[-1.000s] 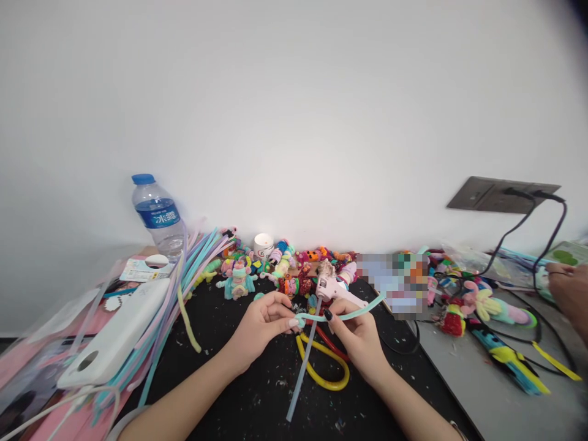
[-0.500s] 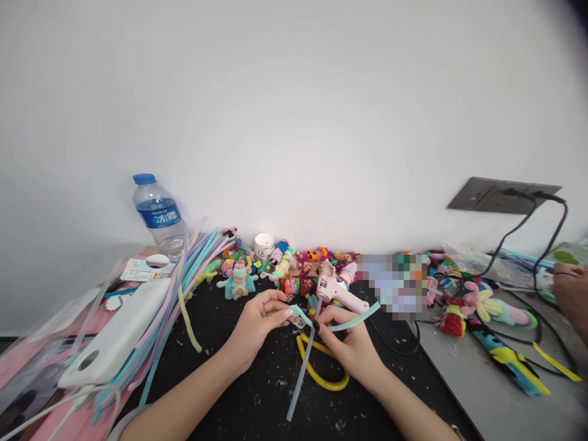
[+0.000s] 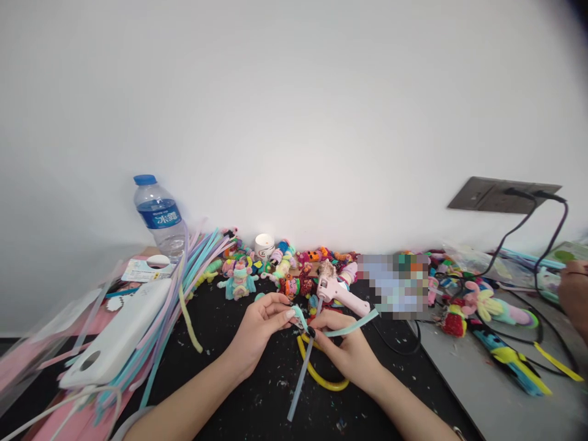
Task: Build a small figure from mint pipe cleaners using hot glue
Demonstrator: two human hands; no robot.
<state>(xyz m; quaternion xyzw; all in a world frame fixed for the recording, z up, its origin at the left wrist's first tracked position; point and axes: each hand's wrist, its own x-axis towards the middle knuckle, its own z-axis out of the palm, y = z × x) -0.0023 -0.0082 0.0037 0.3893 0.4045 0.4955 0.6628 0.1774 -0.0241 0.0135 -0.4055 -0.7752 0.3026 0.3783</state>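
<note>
A mint-green pipe cleaner (image 3: 353, 327) runs between my two hands over the black work surface, its free end sticking out to the right. My left hand (image 3: 263, 327) pinches its left part between thumb and fingers. Closed on it a short way to the right is my right hand (image 3: 342, 343), and the strip bends between the two grips. Just behind lies a pale pink glue gun (image 3: 342, 295), with a long translucent glue stick (image 3: 301, 383) slanting toward me past my right fingertips. Under my hands a yellow-handled tool (image 3: 328, 384) is partly hidden.
Pastel pipe cleaners (image 3: 193, 269), a white power bank (image 3: 117, 334) and a water bottle (image 3: 160, 211) are on the left. Fuzzy figures (image 3: 239, 278) and a paper cup (image 3: 264, 245) line the wall. At far right is another person's hand (image 3: 574, 294) near black cables (image 3: 558, 239).
The pipe cleaner between my hands now bends more steeply downward. My right fingertips have shifted slightly left and down, closer to my left hand.
</note>
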